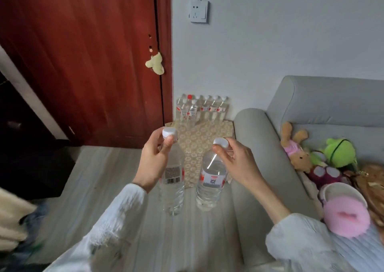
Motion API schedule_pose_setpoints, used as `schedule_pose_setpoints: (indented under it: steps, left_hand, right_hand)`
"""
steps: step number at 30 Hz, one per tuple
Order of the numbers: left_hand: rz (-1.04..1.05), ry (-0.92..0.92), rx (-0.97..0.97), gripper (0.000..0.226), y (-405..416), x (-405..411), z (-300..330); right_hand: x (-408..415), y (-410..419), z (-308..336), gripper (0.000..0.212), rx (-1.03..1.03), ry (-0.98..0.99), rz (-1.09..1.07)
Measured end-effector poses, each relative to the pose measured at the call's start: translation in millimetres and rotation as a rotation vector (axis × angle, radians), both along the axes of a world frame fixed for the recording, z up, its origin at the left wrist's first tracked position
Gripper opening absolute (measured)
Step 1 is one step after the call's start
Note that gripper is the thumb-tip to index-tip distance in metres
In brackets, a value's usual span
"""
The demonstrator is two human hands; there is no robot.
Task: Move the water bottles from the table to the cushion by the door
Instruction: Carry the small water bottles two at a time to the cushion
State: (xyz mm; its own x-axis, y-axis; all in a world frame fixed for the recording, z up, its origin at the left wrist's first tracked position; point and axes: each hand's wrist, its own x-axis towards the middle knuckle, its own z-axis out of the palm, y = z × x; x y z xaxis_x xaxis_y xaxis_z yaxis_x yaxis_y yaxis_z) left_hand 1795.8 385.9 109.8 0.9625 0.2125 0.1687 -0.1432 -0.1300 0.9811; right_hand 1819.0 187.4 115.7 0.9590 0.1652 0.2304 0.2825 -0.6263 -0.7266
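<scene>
My left hand (154, 159) grips the neck of a clear water bottle (172, 188) with a white cap and a barcode label; the bottle hangs upright above the floor. In my right hand (235, 160) a second clear bottle (209, 186) with a red-and-white label hangs by its neck, also upright. Ahead, a beige patterned cushion (199, 140) lies on the floor between the red door (83, 63) and the sofa. Several water bottles (202, 109) stand in a row at the cushion's far edge against the wall.
A grey sofa (311, 109) fills the right side, its armrest (255, 138) next to the cushion. Plush toys (320, 157) and a pink fluffy item (345, 213) lie on its seat. A dark piece of furniture (27, 147) stands on the left. The floor is light wood.
</scene>
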Motion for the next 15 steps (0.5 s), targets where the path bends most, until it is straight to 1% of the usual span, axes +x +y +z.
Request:
schedule_pose_setpoints:
  steps: [2,5,8,10,13,15]
  left_hand:
    - [-0.021,-0.001,0.033,0.029,1,38,-1]
    - [-0.025,0.017,0.054,0.021,3,87,-13]
    - [-0.028,0.074,0.061,0.029,-2,133,-26]
    - [-0.031,0.109,0.073,0.031,-7,169,-35]
    - [-0.015,0.113,0.128,0.026,-17,225,-45]
    - [-0.003,0.105,0.202,0.027,-26,265,-49]
  right_hand:
    - [36,0,-1,0.034,0.013,0.025,-0.02]
    - [81,1,-7,0.039,0.03,0.058,-0.017]
    - [128,-3,-13,0.048,0.056,0.096,-0.012]
    - [167,-9,-21,0.045,0.06,0.111,-0.006]
    - [229,-18,-32,0.037,0.044,0.113,0.018]
    - [270,-23,-36,0.041,0.014,0.114,0.052]
